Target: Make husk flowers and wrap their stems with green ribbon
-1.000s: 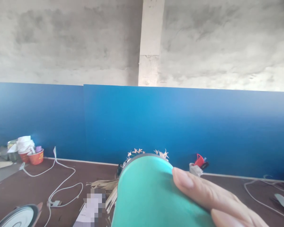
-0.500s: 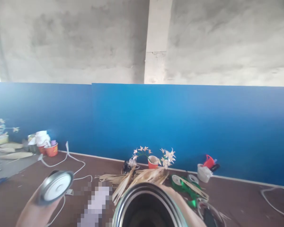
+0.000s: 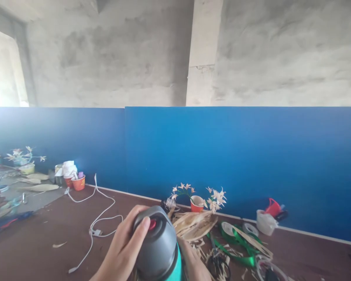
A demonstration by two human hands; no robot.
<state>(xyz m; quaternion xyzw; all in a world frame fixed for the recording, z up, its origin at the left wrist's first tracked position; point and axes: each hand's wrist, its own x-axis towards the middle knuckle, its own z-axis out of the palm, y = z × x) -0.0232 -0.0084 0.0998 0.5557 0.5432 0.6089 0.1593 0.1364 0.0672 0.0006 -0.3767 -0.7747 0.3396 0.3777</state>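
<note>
Head view, flask: we see the flask [image 3: 158, 249] between our two sets of fingers, touching both, raised in front of the counter [image 3: 46, 238].
Long axis: it leans, the grey lid [image 3: 156, 253] up toward the left fingers and the teal body [image 3: 177, 269] down toward the right ones; its base is cut off below.
Left hand: our left hand [image 3: 123, 248] is closed around the lid from its left side, the thumb [image 3: 142, 228] lying beside the red button [image 3: 152, 224] (touching or just short of it, we cannot say).
Right hand: our right hand [image 3: 193, 261] lies along the body's right side and seems wrapped around it, though the fingertips are hidden behind.
Nearer hand: the left is nearer the lid and button, the right nearer the body.
Lid seat: lid and body meet between our hands; how tightly, we cannot tell.
Around the fingers: pale husks [image 3: 194, 226] just beyond the right ones, an orange cup [image 3: 197, 207] farther beyond, green ribbon [image 3: 247, 260] to their right, a white cable [image 3: 97, 233] left of the left ones.
</note>
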